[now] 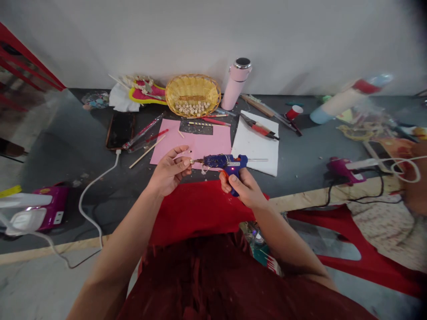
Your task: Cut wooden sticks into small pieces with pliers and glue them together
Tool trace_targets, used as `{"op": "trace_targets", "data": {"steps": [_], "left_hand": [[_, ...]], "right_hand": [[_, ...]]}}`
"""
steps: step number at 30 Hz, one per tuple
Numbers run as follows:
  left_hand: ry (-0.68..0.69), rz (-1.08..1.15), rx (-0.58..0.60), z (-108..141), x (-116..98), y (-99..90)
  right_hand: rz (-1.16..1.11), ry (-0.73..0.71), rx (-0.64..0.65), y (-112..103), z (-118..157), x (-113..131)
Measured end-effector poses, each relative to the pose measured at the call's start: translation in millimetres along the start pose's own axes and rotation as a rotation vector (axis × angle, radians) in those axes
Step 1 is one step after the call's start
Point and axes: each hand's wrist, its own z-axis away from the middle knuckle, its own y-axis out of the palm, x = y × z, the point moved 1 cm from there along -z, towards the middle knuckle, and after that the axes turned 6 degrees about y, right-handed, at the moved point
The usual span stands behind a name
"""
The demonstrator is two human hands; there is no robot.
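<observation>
- The blue plastic glue gun (216, 161) is held level above the near edge of the pink paper sheet (216, 141), its nozzle pointed toward the left hand (170, 172).
- The handle is wrapped by the closed fingers of the right hand (246, 189), apparently so that the orange trigger (224, 175) can be reached without regripping.
- A small pale wooden-looking piece (191, 162) is pinched between thumb and fingertips of the left hand, with no wide gap left; the grip is presumably kept at the edge to leave the nozzle side exposed. Whether nozzle and piece are touching cannot be told.
- Similar small pale pieces (191, 108) are gathered in the yellow woven oval basket (193, 86), probably so that they are contained yet within reach.
- The red-and-black-handled pliers (260, 130) are laid on the white sheet (255, 153), right of the pink paper.
- The gun's barrel is crusted with residue; a red light is shown on its body, and a clear rod (259, 160) is seen protruding from its rear.
</observation>
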Motion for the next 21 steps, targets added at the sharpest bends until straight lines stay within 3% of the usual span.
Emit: {"op": "trace_targets", "data": {"steps": [12,15,18,21], "left_hand": [[0.017,-0.009,-0.062,-1.0,-0.6,-0.9],[0.033,-0.003,-0.119,-2.8,-1.1,-2.5],[0.086,-0.003,-0.175,-4.3,-1.2,-4.9],[0.177,-0.021,-0.187,-5.0,-1.1,-7.3]], "right_hand": [[0.038,0.019,-0.037,-5.9,3.5,5.0],[0.146,0.037,-0.254,-35.5,2.2,11.3],[0.271,0.082,-0.545,-86.3,-2.8,13.1],[0.446,0.280,-0.621,-136.3,-9.6,11.6]]}}
